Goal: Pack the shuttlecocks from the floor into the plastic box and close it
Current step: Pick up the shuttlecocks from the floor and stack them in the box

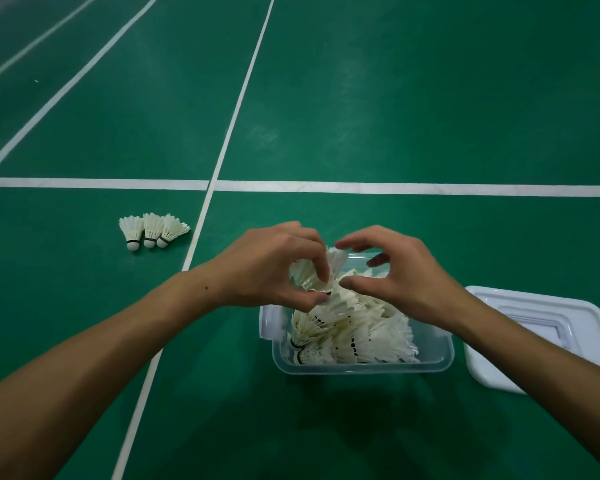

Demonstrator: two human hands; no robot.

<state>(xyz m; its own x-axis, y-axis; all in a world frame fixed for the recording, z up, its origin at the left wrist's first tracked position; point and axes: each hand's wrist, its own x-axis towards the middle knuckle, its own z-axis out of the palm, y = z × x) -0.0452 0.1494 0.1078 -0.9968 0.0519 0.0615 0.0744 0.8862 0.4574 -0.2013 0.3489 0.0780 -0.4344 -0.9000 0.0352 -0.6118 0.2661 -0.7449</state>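
Clear rectangular plastic box [361, 367] on green court floor [395, 98], heaped with white feather shuttlecocks [357, 327]; far rim hidden by hands. White plastic lid [541, 327] beside it, forearm covering part. Left hand [274, 265] pinches held white shuttlecock [307, 271] above the heap. Right hand [395, 275] hovers, fingers curved apart, holding nothing. Farther left, three loose white shuttlecocks [151, 230] lie touching.

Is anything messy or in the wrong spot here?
Yes. Three shuttlecocks lie on the green floor, left of the plastic box. Its lid lies off, to the right.
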